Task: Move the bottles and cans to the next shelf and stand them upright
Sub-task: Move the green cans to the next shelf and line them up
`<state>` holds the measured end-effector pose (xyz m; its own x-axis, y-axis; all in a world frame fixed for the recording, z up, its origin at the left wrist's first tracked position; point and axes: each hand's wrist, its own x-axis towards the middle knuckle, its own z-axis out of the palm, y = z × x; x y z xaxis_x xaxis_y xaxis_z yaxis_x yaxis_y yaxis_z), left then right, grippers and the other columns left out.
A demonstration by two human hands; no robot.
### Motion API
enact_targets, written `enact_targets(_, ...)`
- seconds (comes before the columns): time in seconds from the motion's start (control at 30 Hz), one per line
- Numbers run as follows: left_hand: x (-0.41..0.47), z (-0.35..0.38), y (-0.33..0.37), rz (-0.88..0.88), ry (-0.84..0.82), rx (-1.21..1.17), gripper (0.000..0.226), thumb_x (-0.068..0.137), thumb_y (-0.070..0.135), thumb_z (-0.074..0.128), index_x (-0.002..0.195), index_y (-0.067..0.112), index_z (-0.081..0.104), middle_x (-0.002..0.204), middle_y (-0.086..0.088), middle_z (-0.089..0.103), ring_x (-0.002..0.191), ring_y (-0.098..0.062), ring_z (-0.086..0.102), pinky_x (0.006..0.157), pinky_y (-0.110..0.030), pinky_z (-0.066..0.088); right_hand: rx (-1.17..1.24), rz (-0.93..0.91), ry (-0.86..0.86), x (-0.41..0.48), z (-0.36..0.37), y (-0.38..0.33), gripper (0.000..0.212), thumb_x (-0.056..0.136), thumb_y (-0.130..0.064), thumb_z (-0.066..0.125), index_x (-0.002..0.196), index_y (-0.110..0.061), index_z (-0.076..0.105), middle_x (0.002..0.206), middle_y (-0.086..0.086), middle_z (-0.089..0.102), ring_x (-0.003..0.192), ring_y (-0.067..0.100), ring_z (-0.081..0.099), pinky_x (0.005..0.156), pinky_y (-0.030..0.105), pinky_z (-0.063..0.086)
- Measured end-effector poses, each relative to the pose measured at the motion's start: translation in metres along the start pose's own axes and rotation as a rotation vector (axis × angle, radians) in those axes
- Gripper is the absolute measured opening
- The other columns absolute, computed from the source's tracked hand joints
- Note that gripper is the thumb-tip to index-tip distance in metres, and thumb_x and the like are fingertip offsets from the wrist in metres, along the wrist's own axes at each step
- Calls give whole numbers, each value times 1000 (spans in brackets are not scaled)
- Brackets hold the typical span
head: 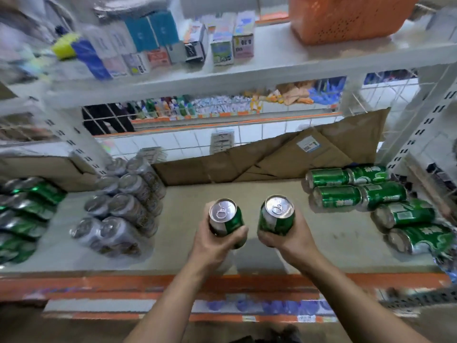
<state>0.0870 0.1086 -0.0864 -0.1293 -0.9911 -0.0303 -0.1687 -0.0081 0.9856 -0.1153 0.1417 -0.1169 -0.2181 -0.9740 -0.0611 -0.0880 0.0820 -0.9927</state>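
Note:
I hold two green cans upright over the middle of the grey shelf board (197, 191). My left hand (217, 241) grips the left green can (225, 217) from below and around its side. My right hand (286, 240) grips the right green can (277, 214) the same way. Both silver tops with pull tabs face up. Several more green cans (356, 194) lie on their sides in a row at the right of the shelf. At the left, grey-silver cans (123, 204) in plastic wrap stand in a block.
Green cans (27, 214) lie blurred on the neighbouring shelf at far left. Flattened cardboard (284, 157) leans along the back. An upper shelf (272, 68) carries small boxes and an orange basket (351, 18). White perforated uprights (427, 134) flank the bay; an orange rail (197, 283) edges the front.

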Motion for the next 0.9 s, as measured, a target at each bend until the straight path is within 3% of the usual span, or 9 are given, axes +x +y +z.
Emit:
enact_targets(0.07,-24,-48,1,23,41,12,67,59,35,90,114,14,60,94,15,72,87,-5,67,80,-17,53,20,-25,-39,-13,47,-13,65,55,-11,86,112,-18,54,92,-10,70,80,3,65,73,28,54)
enact_targets(0.13,-49,-97,-3,50,83,33,60,62,24,92,112,13,61,92,13,72,85,-3,67,78,-16,52,18,-63,-86,-28,96,-22,63,54,-15,87,109,-19,55,90,-12,70,78,3,64,73,29,54)
enact_targets(0.23,-81,-172,-21,57,126,16,55,65,12,92,111,13,61,91,5,73,85,-7,68,76,-21,55,35,-108,-160,-55,177,-32,61,55,-15,86,107,-10,54,87,0,69,75,11,64,71,40,56)
enact_targets(0.3,-100,-224,-32,65,132,15,51,68,7,90,108,12,60,87,7,73,80,-5,67,71,-21,55,60,-131,-174,-78,232,-33,61,55,-7,85,105,-2,51,81,-1,68,70,9,62,64,30,54)
enact_targets(0.4,-124,-305,-42,34,106,-14,48,72,-6,86,112,0,60,82,5,72,73,-3,65,64,-18,54,94,-110,-171,-112,311,-34,68,52,-12,90,108,-16,52,87,13,69,71,22,66,61,36,55)
enact_targets(0.53,-145,-405,-58,-11,214,-24,56,62,29,90,110,18,63,93,8,74,85,-5,70,75,-23,57,70,-101,-218,-143,403,-46,65,54,-21,83,109,-9,51,91,19,64,74,15,61,65,39,52)
enact_targets(0.63,-144,-458,-67,-55,265,-28,66,54,41,87,112,22,62,97,14,75,91,-6,70,78,-21,57,58,-81,-253,-147,448,-56,57,59,-5,79,108,-8,50,87,14,62,69,5,59,59,28,52)
enact_targets(0.77,-124,-502,-89,-77,325,-25,63,62,22,93,116,15,60,98,4,73,93,-15,69,84,-28,56,-35,-106,-307,-128,493,-51,53,68,3,85,107,-16,54,91,8,63,78,14,60,68,42,53)
enact_targets(0.9,-75,-513,-101,-69,249,17,48,74,-9,84,111,6,57,91,0,68,81,-6,65,74,-18,53,-56,-123,-202,-93,527,-43,56,66,-6,92,109,-18,59,96,8,69,83,16,67,74,33,57)
